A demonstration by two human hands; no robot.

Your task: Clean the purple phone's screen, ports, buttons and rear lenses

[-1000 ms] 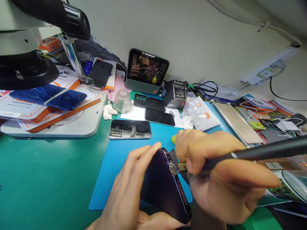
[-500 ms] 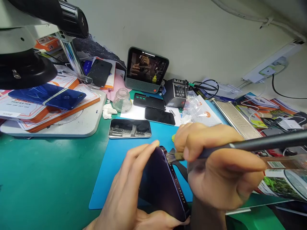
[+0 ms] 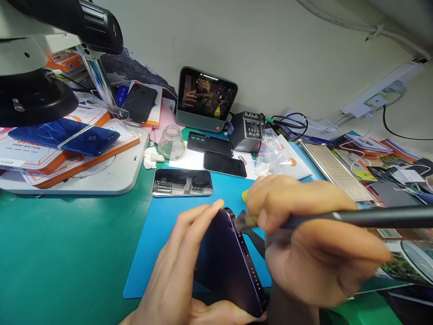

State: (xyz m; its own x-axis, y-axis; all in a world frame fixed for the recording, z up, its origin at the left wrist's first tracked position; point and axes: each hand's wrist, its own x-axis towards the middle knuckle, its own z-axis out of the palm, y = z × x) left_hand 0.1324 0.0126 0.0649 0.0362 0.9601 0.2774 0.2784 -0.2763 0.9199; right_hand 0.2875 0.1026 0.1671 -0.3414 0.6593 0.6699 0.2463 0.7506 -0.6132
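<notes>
My left hand (image 3: 181, 266) grips a dark smartphone (image 3: 226, 266) by its edges, tilted so its bottom edge with the port and small holes faces right. My right hand (image 3: 311, 239), slightly smeared by motion, is closed round a brush (image 3: 375, 217) with a dark handle. The brush's bristles touch the phone's edge near its upper corner. Beneath both hands lies a blue mat (image 3: 152, 243). A dark flat strip (image 3: 255, 241) shows behind the phone, partly hidden by my right hand.
Another phone (image 3: 182, 182) lies at the mat's back edge, with a black phone (image 3: 225, 165) and a phone back cover (image 3: 209, 144) beyond. A glass jar (image 3: 171, 142), a tablet display (image 3: 206, 99) and a black control box (image 3: 246, 131) stand behind. A microscope (image 3: 37, 90) overhangs the left.
My right hand and the brush handle have shifted slightly right, and the handle's far end has dropped lower. The phone and my left hand stay nearly still.
</notes>
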